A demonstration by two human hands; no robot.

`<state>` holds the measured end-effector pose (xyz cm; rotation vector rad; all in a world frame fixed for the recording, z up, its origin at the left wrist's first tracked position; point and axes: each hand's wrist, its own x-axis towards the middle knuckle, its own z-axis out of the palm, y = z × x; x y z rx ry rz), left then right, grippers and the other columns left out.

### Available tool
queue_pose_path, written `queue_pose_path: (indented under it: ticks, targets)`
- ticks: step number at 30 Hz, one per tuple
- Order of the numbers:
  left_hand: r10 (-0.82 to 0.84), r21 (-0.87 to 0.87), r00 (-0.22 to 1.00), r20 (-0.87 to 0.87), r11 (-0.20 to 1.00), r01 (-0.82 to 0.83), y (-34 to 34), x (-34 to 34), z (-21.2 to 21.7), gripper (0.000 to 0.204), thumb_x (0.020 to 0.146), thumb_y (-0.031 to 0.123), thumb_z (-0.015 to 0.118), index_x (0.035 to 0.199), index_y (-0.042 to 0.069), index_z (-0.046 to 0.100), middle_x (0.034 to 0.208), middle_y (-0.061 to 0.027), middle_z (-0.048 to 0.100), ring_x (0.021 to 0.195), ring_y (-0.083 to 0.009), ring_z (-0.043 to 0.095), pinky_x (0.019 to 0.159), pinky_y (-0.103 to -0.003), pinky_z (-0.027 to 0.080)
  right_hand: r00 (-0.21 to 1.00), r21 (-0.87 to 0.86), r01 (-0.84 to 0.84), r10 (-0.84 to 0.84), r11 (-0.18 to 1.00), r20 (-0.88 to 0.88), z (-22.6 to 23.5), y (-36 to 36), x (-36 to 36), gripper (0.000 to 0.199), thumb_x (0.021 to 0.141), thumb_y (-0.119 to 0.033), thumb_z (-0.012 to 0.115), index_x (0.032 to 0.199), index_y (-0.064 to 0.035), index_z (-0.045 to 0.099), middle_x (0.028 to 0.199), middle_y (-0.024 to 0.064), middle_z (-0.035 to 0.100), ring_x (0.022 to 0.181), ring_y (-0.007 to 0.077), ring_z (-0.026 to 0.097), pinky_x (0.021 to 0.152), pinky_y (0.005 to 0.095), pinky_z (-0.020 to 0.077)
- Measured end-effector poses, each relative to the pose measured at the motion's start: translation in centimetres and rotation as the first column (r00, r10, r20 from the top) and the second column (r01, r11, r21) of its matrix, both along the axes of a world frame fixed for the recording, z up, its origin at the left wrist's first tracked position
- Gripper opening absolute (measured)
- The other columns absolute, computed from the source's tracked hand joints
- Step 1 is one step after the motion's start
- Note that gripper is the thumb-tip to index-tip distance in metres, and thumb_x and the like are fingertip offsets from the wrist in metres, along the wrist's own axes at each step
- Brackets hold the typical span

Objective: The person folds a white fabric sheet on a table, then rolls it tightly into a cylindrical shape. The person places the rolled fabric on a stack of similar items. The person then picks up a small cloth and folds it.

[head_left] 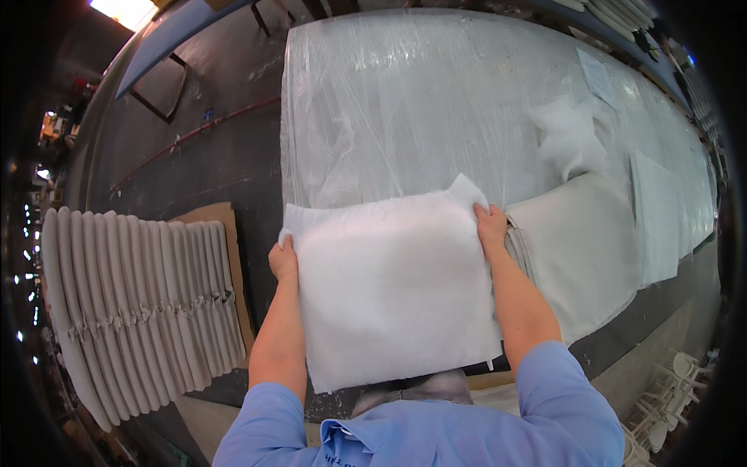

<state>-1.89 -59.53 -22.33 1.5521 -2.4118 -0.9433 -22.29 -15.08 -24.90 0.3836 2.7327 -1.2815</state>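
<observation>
White fluffy padding (pixel 397 288) spreads in front of you, its near edge by your waist and its far edge over the plastic-wrapped slab (pixel 389 101). Its left and right edges run beside your forearms. On your left, a strip of dark surface (pixel 257 167) separates it from the row of grey cushions (pixel 148 303). Your right side is tighter: the pale covers (pixel 587 249) lie just beside your hand, with white sheets (pixel 657 222) beyond them. Past the padding's far edge, the wrapped slab stretches away from you. Your left hand (pixel 285 258) pinches the far left corner; your right hand (pixel 491 226) is closed on the far right one, and both corners poke up past your fingers.
</observation>
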Motion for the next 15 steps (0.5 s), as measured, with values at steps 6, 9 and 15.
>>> queue_pose_path:
  ticks: [6, 9, 15]
  targets:
    - [0.353, 0.43, 0.896, -0.268, 0.876, -0.217, -0.5, 3.4, 4.4, 0.041, 0.101, 0.04, 0.067, 0.113, 0.0, 0.069, 0.096, -0.0079, 0.071, 0.081, -0.0194, 0.064, 0.077, -0.035, 0.053, 0.986, -0.296, 0.138, -0.104, 0.945, 0.127, 5.1, 1.3, -0.3, 0.036, 0.1, -0.036, 0.069, 0.112, -0.0027, 0.074, 0.09, 0.0078, 0.072, 0.085, 0.0177, 0.064, 0.08, 0.0338, 0.0502]
    - [0.322, 0.148, 0.839, -0.439, 0.947, -0.285, -0.9, 8.1, 7.3, 0.033, 0.105, 0.034, 0.062, 0.11, 0.002, 0.07, 0.1, -0.0064, 0.071, 0.084, -0.0147, 0.065, 0.077, -0.03, 0.054, 0.987, -0.36, 0.082, -0.126, 0.929, -0.1, 10.6, 3.4, 1.3, 0.038, 0.104, -0.035, 0.063, 0.121, -0.0018, 0.071, 0.102, 0.0115, 0.075, 0.093, 0.021, 0.068, 0.085, 0.0342, 0.051]
    - [0.054, 0.227, 0.95, -0.307, 0.974, 0.018, 7.2, 8.2, 4.9, 0.042, 0.108, 0.028, 0.056, 0.131, -0.005, 0.066, 0.125, -0.015, 0.071, 0.116, -0.0232, 0.066, 0.105, -0.035, 0.049, 0.988, -0.054, -0.156, 0.156, 0.986, -0.008, 7.9, -0.4, 8.4, 0.05, 0.107, -0.039, 0.051, 0.135, 0.0018, 0.062, 0.131, 0.0233, 0.068, 0.125, 0.0392, 0.063, 0.105, 0.0447, 0.0469]
